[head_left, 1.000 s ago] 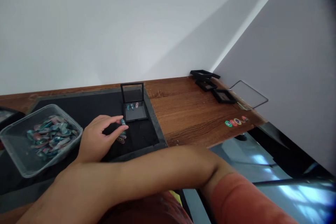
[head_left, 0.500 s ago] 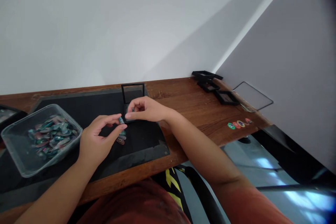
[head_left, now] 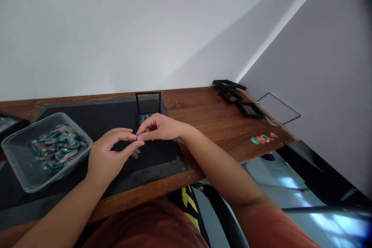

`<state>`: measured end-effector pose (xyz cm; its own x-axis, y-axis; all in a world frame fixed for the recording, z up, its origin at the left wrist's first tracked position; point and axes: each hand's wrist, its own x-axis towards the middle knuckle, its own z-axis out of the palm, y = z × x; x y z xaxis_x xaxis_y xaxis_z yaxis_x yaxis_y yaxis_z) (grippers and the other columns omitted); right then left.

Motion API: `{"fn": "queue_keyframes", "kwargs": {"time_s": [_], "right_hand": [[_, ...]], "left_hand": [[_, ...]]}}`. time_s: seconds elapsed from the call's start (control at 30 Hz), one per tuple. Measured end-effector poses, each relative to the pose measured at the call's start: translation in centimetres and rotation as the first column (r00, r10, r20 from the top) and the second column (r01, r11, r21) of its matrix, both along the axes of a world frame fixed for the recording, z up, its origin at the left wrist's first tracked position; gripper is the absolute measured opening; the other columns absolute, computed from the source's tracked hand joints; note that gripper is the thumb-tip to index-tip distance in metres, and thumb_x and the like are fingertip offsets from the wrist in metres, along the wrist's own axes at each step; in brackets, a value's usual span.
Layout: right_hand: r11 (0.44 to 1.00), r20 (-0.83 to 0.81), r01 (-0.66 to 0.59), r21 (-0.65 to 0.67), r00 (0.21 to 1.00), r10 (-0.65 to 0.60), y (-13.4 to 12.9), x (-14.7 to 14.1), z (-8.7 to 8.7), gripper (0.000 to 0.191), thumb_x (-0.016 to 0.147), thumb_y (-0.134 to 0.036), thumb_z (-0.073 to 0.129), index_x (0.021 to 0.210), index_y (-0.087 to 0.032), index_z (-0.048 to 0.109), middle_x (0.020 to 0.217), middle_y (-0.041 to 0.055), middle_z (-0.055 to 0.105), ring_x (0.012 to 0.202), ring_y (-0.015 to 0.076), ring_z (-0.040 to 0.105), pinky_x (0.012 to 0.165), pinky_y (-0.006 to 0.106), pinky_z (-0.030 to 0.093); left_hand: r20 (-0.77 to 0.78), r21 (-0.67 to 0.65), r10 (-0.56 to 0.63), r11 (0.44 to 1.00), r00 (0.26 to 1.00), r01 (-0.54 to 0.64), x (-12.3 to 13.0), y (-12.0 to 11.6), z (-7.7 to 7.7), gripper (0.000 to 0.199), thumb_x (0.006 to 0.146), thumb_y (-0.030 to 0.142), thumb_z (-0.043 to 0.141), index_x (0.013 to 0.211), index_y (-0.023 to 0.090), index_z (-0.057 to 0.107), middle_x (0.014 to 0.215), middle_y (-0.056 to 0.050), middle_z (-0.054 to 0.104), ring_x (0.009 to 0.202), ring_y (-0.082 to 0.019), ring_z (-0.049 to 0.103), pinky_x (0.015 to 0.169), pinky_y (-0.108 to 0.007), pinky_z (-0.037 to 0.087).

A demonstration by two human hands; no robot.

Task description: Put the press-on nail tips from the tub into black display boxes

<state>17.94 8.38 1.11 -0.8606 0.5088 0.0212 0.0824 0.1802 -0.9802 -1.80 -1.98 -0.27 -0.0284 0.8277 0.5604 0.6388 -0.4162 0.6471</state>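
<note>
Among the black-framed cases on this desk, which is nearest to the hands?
The case with its lid standing upright, on the dark mat just behind the right hand; other cases lie by the right wall or at the left edge.

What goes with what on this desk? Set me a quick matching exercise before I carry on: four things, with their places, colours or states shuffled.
Things:
1. Plastic tub
2. Small hinged case
3. Pieces heaped in the tub
4. Badge-like discs

Places, colours, states:
A. In a row on the bare wood of the desk, toward the right
B. A teal and pinkish mix
C. Clear, see-through walls
D. Black, lid raised, partly hidden by the right hand

Right pairs: 1-C, 2-D, 3-B, 4-A
</note>
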Motion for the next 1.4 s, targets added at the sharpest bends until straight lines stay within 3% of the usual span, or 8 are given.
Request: {"fn": "queue_keyframes", "kwargs": {"time_s": [0.1,0.23,0.4,0.57,0.8,0.97,1.2,1.4], "right_hand": [[1.000,-0.025,0.017,0.003,1.000,-0.016,-0.1,0.1,0.3,0.031,0.084,-0.041,0.080,0.097,-0.013,0.076,0.070,-0.0030,0.066,0.060,0.0057,0.054,0.056,0.020,0.039],[0.995,-0.022,0.104,0.006,0.994,-0.104,-0.3,0.0,0.4,0.036,0.086,-0.044,0.078,0.105,-0.013,0.075,0.058,-0.0046,0.063,0.050,0.0060,0.052,0.047,0.019,0.032],[0.977,-0.149,0.200,0.074,0.971,-0.188,-0.6,-0.5,0.2,0.036,0.082,-0.038,0.081,0.108,-0.014,0.076,0.071,0.0009,0.072,0.064,0.0104,0.064,0.056,0.021,0.043],[0.920,-0.143,0.294,0.260,0.954,-0.264,-1.2,-0.7,0.6,0.028,0.090,-0.037,0.074,0.108,-0.016,0.078,0.070,-0.0012,0.068,0.060,0.0081,0.054,0.059,0.022,0.040],[0.891,-0.199,0.346,0.293,0.934,-0.297,-1.3,-0.9,0.2,0.028,0.094,-0.038,0.069,0.111,-0.018,0.077,0.074,-0.0002,0.069,0.063,0.0094,0.053,0.062,0.024,0.042],[0.832,-0.229,0.397,0.388,0.916,-0.330,-1.8,-1.4,0.2,0.027,0.095,-0.033,0.065,0.112,-0.017,0.077,0.076,0.0002,0.068,0.064,0.0095,0.052,0.063,0.025,0.041],[0.744,-0.207,0.448,0.496,0.893,-0.400,-2.6,-2.1,0.2,0.028,0.097,-0.031,0.061,0.112,-0.016,0.079,0.071,-0.0005,0.068,0.060,0.0091,0.052,0.062,0.024,0.039],[0.649,-0.086,0.353,0.674,0.910,-0.405,-2.6,-2.0,0.0,0.041,0.092,-0.030,0.071,0.132,-0.023,0.071,0.075,-0.0033,0.072,0.068,0.0100,0.060,0.068,0.023,0.040]], "left_hand": [[-0.013,0.001,-0.009,1.000,1.000,0.009,-0.1,-0.1,0.1,0.010,0.090,0.037,0.074,0.086,0.028,0.077,0.103,0.000,0.080,0.099,-0.021,0.075,0.092,-0.035,0.058],[0.038,-0.023,0.018,1.000,0.999,-0.018,-0.1,-0.2,0.1,0.011,0.094,0.036,0.069,0.096,0.029,0.077,0.117,0.000,0.079,0.110,-0.021,0.074,0.102,-0.038,0.056],[0.177,-0.114,0.097,0.991,0.979,-0.077,0.0,0.1,0.0,0.024,0.091,0.043,0.073,0.107,0.026,0.072,0.108,-0.003,0.081,0.110,-0.025,0.074,0.109,-0.043,0.052],[0.435,-0.279,0.070,0.958,0.898,0.061,0.0,0.7,-0.5,0.038,0.088,0.054,0.072,0.108,0.022,0.072,0.109,-0.007,0.081,0.104,-0.026,0.076,0.099,-0.040,0.059],[0.635,-0.327,0.074,0.928,0.769,0.180,0.4,1.0,-0.5,0.043,0.084,0.052,0.078,0.112,0.020,0.074,0.110,-0.009,0.081,0.109,-0.027,0.075,0.098,-0.041,0.059],[0.698,-0.348,0.068,0.902,0.713,0.255,0.8,0.9,0.0,0.046,0.084,0.051,0.079,0.118,0.020,0.072,0.110,-0.009,0.080,0.110,-0.026,0.074,0.092,-0.040,0.061],[0.742,-0.375,0.090,0.877,0.665,0.300,0.8,0.8,-0.1,0.043,0.076,0.052,0.085,0.100,0.019,0.072,0.098,-0.005,0.080,0.096,-0.022,0.075,0.100,-0.045,0.058],[0.802,-0.376,0.115,0.860,0.586,0.345,0.5,1.2,0.2,0.037,0.072,0.047,0.089,0.093,0.019,0.074,0.095,-0.002,0.079,0.097,-0.018,0.073,0.102,-0.034,0.054]]}}
